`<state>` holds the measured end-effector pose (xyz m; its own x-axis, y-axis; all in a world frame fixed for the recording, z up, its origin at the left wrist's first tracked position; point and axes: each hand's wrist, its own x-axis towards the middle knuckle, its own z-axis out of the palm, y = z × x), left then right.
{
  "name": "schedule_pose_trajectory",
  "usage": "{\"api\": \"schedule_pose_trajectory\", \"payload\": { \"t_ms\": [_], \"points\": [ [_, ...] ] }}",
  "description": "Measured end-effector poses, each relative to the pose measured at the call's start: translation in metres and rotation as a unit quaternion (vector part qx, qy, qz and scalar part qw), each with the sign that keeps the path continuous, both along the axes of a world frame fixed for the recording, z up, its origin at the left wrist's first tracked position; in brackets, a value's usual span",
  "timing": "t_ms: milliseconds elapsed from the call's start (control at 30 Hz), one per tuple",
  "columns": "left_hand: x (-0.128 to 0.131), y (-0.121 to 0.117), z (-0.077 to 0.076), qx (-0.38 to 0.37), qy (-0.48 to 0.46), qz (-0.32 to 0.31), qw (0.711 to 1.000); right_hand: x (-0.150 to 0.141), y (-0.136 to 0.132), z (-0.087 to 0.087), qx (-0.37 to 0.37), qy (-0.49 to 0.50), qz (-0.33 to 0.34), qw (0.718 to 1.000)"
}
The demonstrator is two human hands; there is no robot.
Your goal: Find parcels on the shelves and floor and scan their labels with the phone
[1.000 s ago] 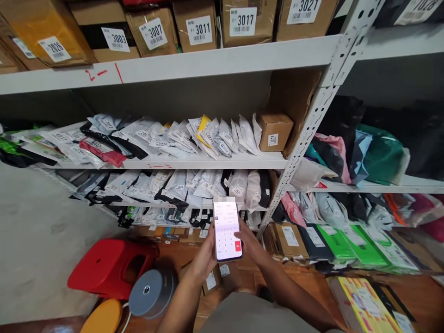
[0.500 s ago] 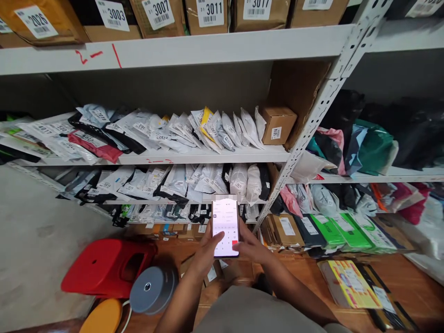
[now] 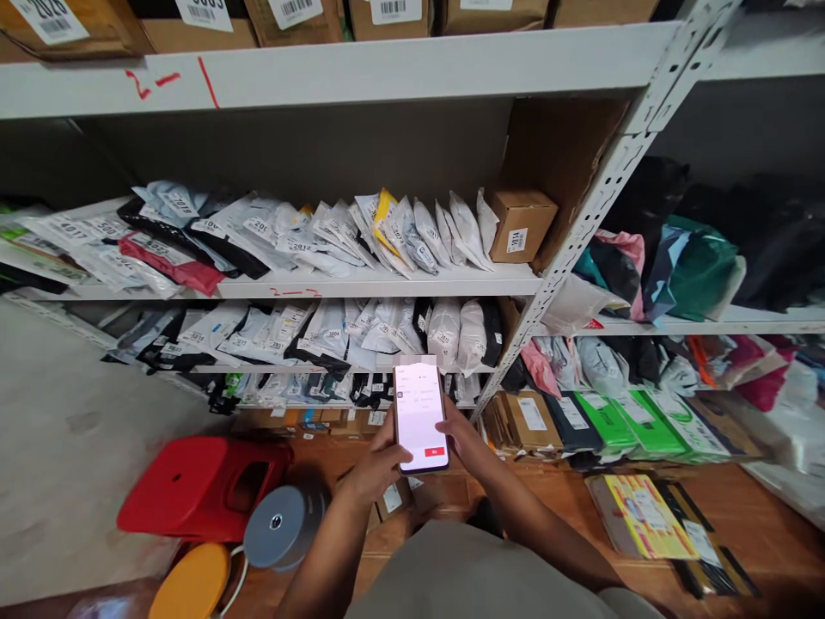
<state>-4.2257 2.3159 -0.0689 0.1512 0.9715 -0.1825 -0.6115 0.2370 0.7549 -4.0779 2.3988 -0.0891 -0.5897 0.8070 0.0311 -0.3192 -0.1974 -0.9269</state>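
Observation:
A lit smartphone is held upright in front of me, low in the middle of the head view. Its screen is mostly white, with a red button near the bottom right; the text is too small to read. My left hand is closed around the phone's left side, thumb at its lower left corner. On the right edge, my right hand grips it too, with the thumb lying over the screen's side. Behind the phone stand shelves of labelled parcels.
White metal shelves hold many grey and white mailer bags and a small cardboard box. At lower left are a red plastic stool, a grey round stool and an orange round seat. A yellow-printed parcel lies on the floor at right.
The keypad on the phone screen has gone, leaving a smaller red button. My left thumb has moved from the keypad to the lower left corner; my right thumb has shifted up. The view has tilted slightly.

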Motion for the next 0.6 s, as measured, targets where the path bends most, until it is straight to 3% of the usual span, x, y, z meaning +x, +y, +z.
{"api": "schedule_pose_trajectory", "payload": {
  "t_ms": [200, 400, 600],
  "points": [
    [-0.001, 0.003, -0.002, 0.026, -0.066, -0.029, 0.997, 0.005, -0.005, 0.008, -0.003, -0.028, -0.008, 1.0],
    [-0.004, 0.01, -0.016, 0.031, -0.095, -0.043, 0.994, 0.013, -0.005, 0.011, 0.096, -0.054, 0.031, 0.993],
    [0.001, 0.018, -0.02, 0.009, -0.081, -0.006, 0.997, -0.003, -0.002, 0.005, -0.091, 0.014, -0.071, 0.993]
  ]
}}
